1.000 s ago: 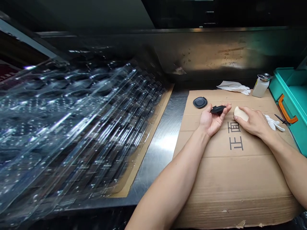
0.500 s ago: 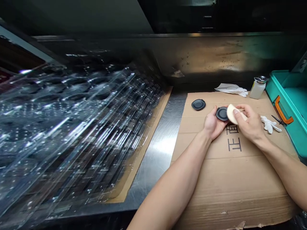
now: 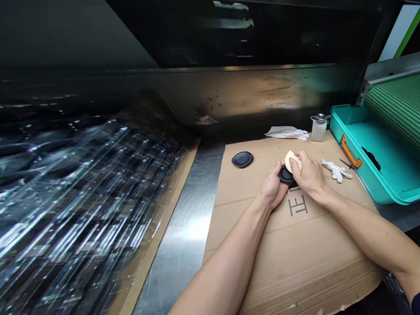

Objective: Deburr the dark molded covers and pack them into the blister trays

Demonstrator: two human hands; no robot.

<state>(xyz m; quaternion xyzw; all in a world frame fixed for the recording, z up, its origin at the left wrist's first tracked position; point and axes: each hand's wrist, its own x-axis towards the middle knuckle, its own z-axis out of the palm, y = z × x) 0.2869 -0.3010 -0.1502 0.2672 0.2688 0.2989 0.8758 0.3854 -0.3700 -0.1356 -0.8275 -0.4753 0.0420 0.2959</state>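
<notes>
My left hand is closed around the edge of a round black lid-like piece, held above the cardboard sheet. In my right hand is a pale cream sponge pad, pinched between thumb and fingers. The pad overlaps the upper right part of the black piece; whether they touch I cannot tell. Another black piece of the same look lies on the cardboard to the left of my hands.
Clear plastic trays, blurred, are stacked on the left. White gloves and dark tweezers lie on the right, beside a teal bin with an orange handle. A pump bottle stands behind, near another white glove. A green conveyor belt runs at the far right.
The camera has turned to the right, so the scene sits further left and more of the bin and the conveyor shows. The sponge pad now covers the black piece from higher up.
</notes>
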